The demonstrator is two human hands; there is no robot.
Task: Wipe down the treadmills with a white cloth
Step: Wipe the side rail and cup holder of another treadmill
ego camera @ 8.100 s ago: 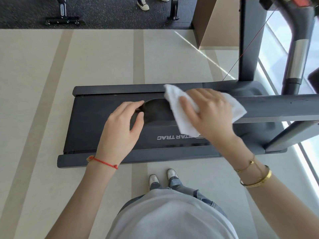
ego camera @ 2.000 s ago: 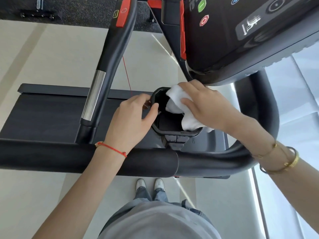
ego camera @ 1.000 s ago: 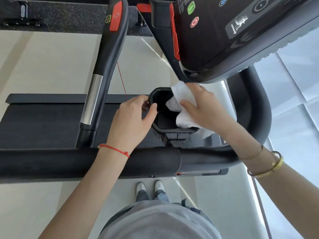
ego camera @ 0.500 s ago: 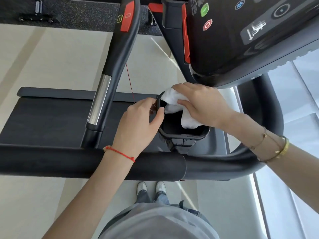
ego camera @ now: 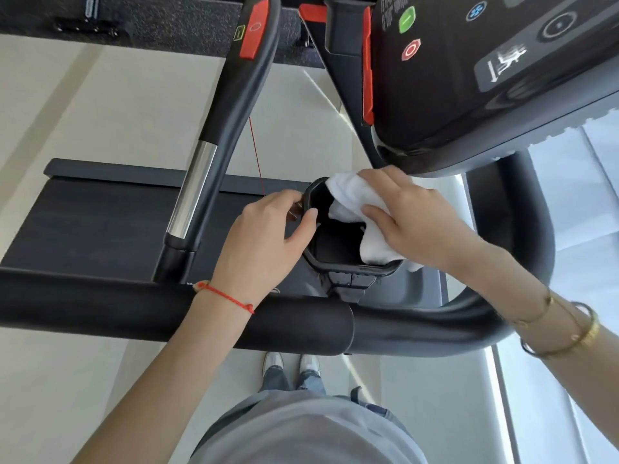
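There was one view only — a wide-angle camera worn on the person's head, which looked steeply down, close over the hands. It took in the treadmill's cup holder [ego camera: 348, 242] near the middle, the console [ego camera: 485, 72] at far right, the padded handrail [ego camera: 167, 313] across the near side, and the person's own shoes [ego camera: 290, 363] below — straight lines bent toward the edges.

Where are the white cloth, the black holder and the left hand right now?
white cloth [ego camera: 345, 195]: head view, bunched upper fold.
black holder [ego camera: 348, 266]: head view, near rim.
left hand [ego camera: 264, 242]: head view, back of the hand.
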